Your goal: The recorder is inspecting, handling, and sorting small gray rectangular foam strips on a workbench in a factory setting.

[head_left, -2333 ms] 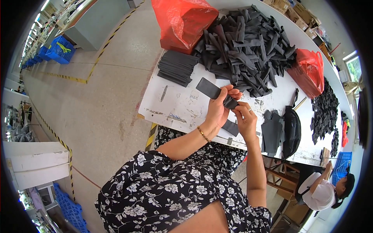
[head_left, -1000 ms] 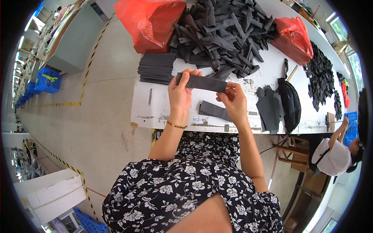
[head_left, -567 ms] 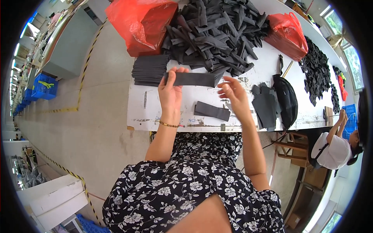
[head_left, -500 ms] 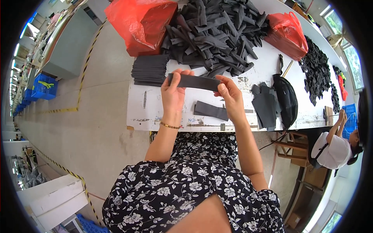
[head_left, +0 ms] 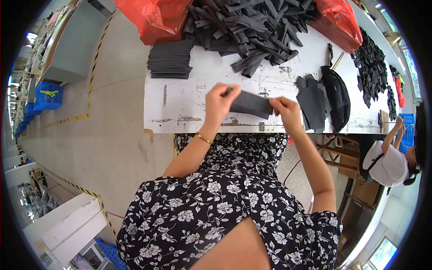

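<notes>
Probably the straightening step: flat dark-grey fabric strip [head_left: 250, 105] held out over the scuffed white tabletop [head_left: 177, 99], near side. Left hand [head_left: 219, 101] pinches its left end, right hand [head_left: 288, 112] its right. Next move likely calls for even tension and aligned edges.

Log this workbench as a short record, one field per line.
Left grip: closed on the left end of a dark fabric strip
Right grip: pinching the strip's right end
Surface: scuffed white table
Table's left side: neat stack of dark strips
Far side: loose heap of dark strips, between left red plastic bag and right red plastic bag
Right of both grips: flat dark pieces beside a black pouch
Background, right: co-worker in white top
</notes>
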Demonstrator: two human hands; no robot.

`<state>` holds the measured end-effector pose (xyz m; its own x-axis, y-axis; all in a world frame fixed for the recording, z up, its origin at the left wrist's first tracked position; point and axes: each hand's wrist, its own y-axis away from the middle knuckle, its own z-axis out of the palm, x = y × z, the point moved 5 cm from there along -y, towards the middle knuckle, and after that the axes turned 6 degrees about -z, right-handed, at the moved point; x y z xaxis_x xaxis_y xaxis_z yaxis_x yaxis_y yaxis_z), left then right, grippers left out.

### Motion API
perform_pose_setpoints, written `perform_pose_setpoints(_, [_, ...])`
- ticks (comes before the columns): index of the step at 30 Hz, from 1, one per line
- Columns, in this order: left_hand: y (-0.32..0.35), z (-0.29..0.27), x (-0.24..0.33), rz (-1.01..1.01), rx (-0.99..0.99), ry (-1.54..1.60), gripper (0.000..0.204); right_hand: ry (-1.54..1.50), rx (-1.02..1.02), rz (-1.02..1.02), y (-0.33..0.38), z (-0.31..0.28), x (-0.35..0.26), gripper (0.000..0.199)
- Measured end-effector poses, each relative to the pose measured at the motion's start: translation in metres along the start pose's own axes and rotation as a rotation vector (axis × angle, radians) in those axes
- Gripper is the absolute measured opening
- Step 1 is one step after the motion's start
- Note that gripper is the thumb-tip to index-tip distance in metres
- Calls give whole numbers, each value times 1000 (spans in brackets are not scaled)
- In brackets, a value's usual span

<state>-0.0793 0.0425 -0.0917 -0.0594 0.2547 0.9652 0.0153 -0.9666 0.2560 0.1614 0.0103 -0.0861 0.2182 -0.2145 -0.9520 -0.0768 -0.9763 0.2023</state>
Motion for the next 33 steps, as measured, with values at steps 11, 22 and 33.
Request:
perform_pose_setpoints(11, [17, 21, 20, 716, -107, -997, 88, 471, 236, -192, 15, 14, 43, 24])
perform_pose_setpoints(22, [-123, 46, -14, 563, 186, -833, 16, 1106, 494, -424, 8, -73, 9, 29])
perform_pose_setpoints(33, [-85, 42, -32, -211, -213, 61, 16, 1582, 182, -530, 5, -92, 47, 12])
